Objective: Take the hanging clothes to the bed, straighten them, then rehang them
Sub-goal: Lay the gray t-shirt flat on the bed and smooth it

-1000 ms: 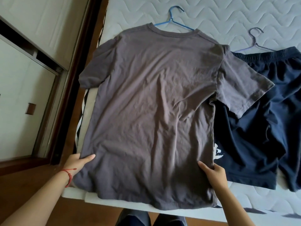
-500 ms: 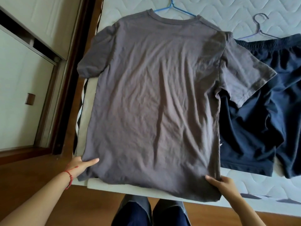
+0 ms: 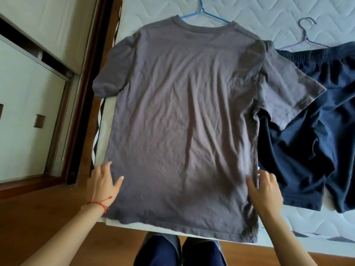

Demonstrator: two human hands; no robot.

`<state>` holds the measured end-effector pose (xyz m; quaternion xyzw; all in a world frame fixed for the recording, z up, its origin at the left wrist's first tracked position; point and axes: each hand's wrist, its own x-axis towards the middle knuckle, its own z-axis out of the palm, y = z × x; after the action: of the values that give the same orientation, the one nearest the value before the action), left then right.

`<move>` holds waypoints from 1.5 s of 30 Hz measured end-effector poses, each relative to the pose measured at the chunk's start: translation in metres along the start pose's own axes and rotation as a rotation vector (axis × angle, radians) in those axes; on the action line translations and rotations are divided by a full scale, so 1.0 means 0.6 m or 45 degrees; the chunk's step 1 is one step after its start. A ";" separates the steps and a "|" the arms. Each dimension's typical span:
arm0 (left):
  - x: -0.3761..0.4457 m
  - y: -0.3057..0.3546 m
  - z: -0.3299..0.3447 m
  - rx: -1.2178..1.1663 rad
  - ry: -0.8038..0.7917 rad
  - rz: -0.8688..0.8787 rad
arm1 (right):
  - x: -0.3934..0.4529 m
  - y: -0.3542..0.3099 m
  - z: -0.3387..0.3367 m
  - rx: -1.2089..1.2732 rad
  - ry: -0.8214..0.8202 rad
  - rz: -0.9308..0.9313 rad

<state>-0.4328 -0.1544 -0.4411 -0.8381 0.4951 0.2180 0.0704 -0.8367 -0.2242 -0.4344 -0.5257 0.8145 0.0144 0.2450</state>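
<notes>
My left hand [image 3: 103, 184] and right hand [image 3: 266, 191] lay flat, apart, on the t-shirt [image 3: 184, 120] edges; I judged outward sweeps best for its creases.

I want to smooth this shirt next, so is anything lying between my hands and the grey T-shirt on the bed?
Nothing visible does. The left hand and right hand already rest on the lower sides of the grey T-shirt. The navy shorts lie off to the right, partly beneath its sleeve.
</notes>
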 end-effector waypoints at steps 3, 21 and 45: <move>0.044 0.058 0.002 0.045 0.048 0.310 | 0.052 -0.070 0.006 0.024 0.054 -0.300; 0.464 0.367 -0.111 -0.106 0.330 0.583 | 0.343 -0.231 0.099 -0.207 0.147 -0.690; 0.729 0.530 -0.187 -0.044 0.308 0.396 | 0.360 -0.221 0.120 -0.129 0.215 -0.773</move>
<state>-0.4919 -0.7002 -0.4995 -0.7726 0.6197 0.1323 -0.0386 -0.7653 -0.4465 -0.5560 -0.7556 0.6362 -0.0624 0.1430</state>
